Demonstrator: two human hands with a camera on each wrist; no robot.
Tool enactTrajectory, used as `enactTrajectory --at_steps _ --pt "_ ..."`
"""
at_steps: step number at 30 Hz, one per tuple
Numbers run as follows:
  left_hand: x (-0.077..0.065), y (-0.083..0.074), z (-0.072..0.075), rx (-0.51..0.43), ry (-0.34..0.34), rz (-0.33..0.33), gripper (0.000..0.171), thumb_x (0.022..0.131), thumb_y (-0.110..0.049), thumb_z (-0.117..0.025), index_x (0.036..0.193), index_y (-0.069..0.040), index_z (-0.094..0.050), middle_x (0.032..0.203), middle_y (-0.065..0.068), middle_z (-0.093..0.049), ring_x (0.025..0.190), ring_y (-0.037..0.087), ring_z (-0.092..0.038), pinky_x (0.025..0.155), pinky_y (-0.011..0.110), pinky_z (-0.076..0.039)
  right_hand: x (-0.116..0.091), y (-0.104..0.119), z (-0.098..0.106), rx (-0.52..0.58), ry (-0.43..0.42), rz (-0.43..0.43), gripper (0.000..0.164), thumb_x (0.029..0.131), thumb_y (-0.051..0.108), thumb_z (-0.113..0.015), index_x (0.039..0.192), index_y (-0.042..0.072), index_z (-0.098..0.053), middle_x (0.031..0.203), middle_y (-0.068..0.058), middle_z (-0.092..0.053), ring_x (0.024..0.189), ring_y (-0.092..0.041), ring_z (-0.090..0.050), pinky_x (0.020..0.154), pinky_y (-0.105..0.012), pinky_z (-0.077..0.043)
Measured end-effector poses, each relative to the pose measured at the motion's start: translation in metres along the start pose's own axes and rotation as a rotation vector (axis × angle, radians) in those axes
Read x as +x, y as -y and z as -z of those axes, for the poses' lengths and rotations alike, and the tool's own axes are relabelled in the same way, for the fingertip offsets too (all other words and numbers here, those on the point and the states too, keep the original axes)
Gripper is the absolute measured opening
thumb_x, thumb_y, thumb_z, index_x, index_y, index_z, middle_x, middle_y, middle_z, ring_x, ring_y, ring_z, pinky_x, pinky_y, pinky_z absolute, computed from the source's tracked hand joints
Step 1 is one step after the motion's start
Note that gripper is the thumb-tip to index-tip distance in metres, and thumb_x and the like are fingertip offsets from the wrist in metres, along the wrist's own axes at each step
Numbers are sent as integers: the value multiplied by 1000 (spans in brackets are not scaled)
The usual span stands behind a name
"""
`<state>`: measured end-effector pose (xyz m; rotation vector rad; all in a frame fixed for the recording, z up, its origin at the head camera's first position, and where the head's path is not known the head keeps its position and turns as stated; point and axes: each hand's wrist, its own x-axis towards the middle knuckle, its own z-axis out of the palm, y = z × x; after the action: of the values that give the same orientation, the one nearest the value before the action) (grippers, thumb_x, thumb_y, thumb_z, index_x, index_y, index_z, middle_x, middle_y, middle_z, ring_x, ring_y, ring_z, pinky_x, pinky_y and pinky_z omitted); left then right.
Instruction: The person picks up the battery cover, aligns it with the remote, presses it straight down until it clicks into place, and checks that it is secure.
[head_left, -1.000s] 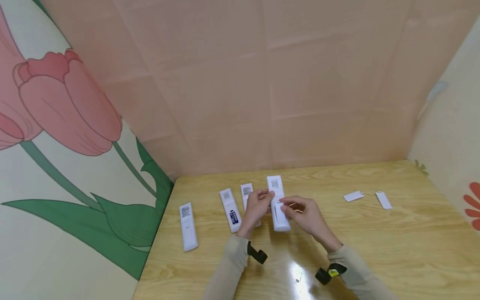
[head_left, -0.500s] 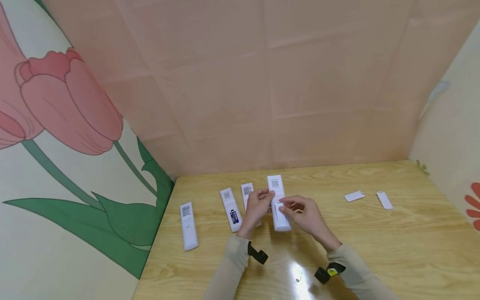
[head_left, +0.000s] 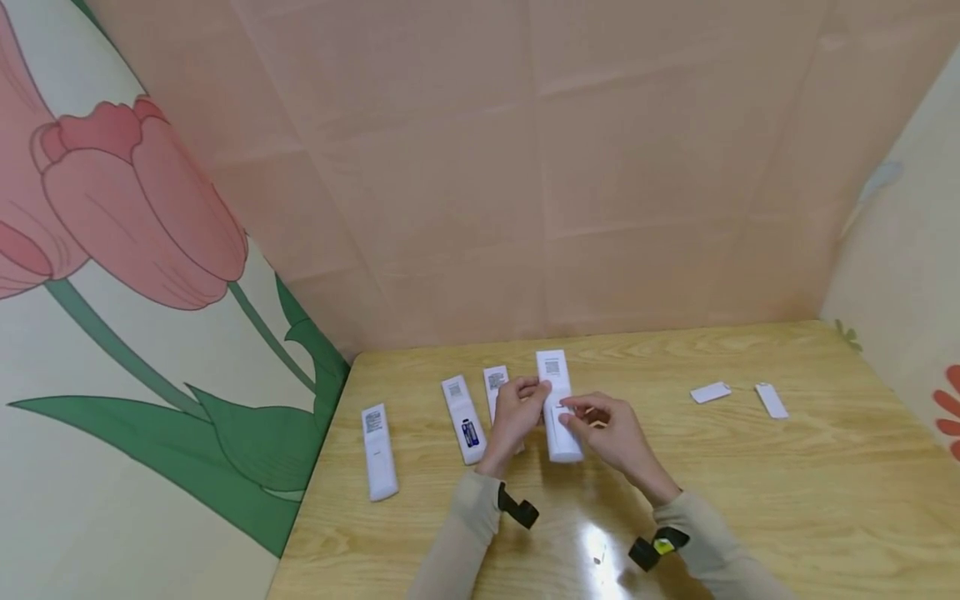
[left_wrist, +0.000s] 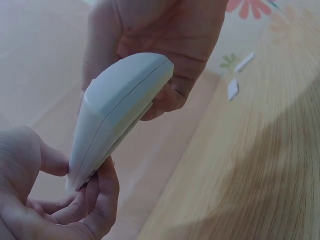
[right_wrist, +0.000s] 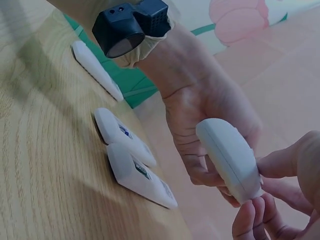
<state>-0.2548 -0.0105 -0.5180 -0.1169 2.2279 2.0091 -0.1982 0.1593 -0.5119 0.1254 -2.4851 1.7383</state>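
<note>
A white remote control (head_left: 553, 367) is held back side up, raised off the table, its printed label at the far end. My left hand (head_left: 516, 417) grips its left side, with the thumb on the back and fingers underneath, as the left wrist view (left_wrist: 60, 205) shows. The thumb and fingers of my right hand (head_left: 617, 429) are at the upper right corner of the battery cover (head_left: 564, 440), pinching it where it lies over the compartment. Whether that cover sits flush cannot be made out. The buttons face down.
Left of my hands lie a remote with a plain back (head_left: 380, 471), a remote with a blue battery showing (head_left: 456, 400) and a partly hidden remote (head_left: 495, 377); its open compartment (right_wrist: 141, 170) shows. Two loose covers (head_left: 710, 392) (head_left: 771, 401) lie right on the wooden table (head_left: 810, 492).
The battery cover looks slightly straighter and closer to the remote's back than a second ago. Both hands keep nearly the same place and hold.
</note>
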Motion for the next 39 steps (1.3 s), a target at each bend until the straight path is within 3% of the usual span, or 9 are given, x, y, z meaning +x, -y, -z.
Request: enactTrajectory --at_steps 5,15,23,39 --pt "-2 -2 -2 -22 -3 -10 36 103 -26 -71 130 -1 -71 112 11 -78 81 18 -75 67 29 -64 -2 2 0 63 -25 -14 30 92 5 -82 121 2 -77 104 -17 -68 86 -16 -64 73 -23 -55" --pt "-8 -4 -6 -46 -13 -21 34 103 -24 -72 127 -1 -72 110 11 -78 80 16 -73 66 29 -63 -5 -1 1 194 -8 -109 47 92 4 -82 135 -1 -62 117 -22 -63 91 -21 -70 76 -25 -59" --pt "-8 -7 -5 -44 1 -6 34 103 -27 -72 128 -4 -72 110 8 -78 83 18 -75 68 30 -65 -5 0 5 290 64 -217 54 95 10 -80 142 2 -55 122 -24 -66 89 -25 -76 68 -40 -66" --pt "-9 -8 -4 -64 31 -24 35 104 -28 -71 129 -3 -72 112 10 -78 80 17 -74 67 29 -64 -5 3 8 274 83 -206 53 96 12 -80 141 0 -55 117 -20 -67 85 -24 -76 61 -40 -65"
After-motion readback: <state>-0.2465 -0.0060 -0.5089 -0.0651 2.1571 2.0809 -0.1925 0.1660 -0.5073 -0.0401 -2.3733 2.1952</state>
